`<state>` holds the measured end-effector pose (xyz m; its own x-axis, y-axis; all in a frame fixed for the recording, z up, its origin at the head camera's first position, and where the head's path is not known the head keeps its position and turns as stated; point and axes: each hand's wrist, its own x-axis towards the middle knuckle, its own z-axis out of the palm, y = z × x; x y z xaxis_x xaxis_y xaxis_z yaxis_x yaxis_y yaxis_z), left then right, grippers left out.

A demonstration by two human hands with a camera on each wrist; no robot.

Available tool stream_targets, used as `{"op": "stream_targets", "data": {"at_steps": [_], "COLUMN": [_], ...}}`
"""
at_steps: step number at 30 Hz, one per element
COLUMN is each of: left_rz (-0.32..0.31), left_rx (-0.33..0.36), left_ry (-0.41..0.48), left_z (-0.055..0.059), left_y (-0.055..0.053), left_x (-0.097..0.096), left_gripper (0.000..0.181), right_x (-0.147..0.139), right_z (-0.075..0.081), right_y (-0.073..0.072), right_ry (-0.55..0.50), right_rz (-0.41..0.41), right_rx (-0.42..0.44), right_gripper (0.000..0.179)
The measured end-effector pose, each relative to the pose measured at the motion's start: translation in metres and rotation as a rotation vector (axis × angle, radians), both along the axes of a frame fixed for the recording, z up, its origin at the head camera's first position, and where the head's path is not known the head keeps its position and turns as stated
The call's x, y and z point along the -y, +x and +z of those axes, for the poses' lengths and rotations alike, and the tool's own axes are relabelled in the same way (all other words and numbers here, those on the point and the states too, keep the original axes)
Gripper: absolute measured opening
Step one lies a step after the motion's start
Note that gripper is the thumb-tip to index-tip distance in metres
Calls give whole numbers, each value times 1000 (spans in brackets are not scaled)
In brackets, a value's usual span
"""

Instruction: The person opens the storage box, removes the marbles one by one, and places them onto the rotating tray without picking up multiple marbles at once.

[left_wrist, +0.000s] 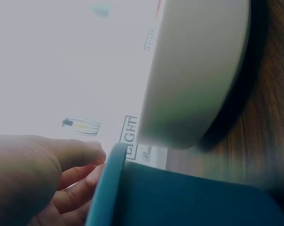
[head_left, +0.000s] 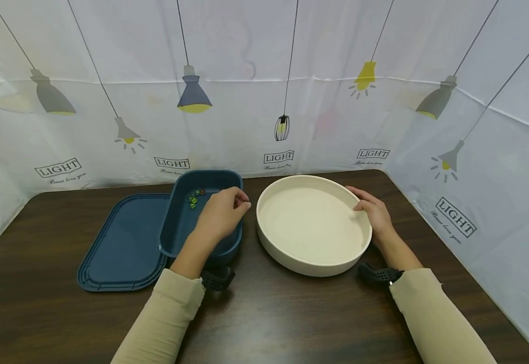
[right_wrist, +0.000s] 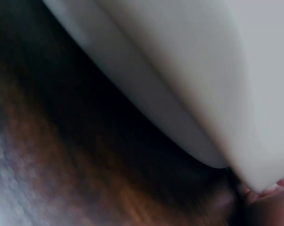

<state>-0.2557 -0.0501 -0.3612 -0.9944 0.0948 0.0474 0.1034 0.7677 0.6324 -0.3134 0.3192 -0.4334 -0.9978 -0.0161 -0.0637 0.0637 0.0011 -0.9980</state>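
Observation:
My left hand (head_left: pixel 222 213) is over the right rim of a deep blue rectangular container (head_left: pixel 178 222). Its thumb and fingertips come together, and I cannot tell whether something small is between them. Several small green marble-like pieces (head_left: pixel 193 199) lie inside at the container's far end, with a reddish one (head_left: pixel 202 192) beside them. In the left wrist view the curled fingers (left_wrist: pixel 80 188) show just beyond the blue wall. My right hand (head_left: pixel 375 215) grips the right rim of a wide round cream bowl (head_left: pixel 309 222), thumb inside and fingers outside. The bowl's inside shows plain cream.
A flat blue lid (head_left: pixel 128 242) lies left of the container, meeting its side. Container and bowl stand close together on the dark wooden table (head_left: pixel 264 323). Behind and to the right hangs a white curtain (head_left: pixel 246 126) printed with lamps.

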Motion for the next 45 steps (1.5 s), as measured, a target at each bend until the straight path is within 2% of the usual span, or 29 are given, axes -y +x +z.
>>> {"op": "stream_targets", "data": {"at_steps": [14, 26, 45], "left_rz": [17, -23, -60], "left_rx": [-46, -49, -94], "left_ry": [-69, -29, -71], "left_z": [-1, -2, -1], "left_y": [6, 6, 12], "left_x": [-11, -20, -30], "left_gripper": [19, 16, 15], "right_x": [0, -1, 0], "right_z": [-1, -1, 0], "right_y": [0, 0, 0], "right_ry": [-11, -3, -8], "right_rz": [-1, -6, -6], "right_rx": [0, 4, -1], "right_gripper": [65, 64, 64]}}
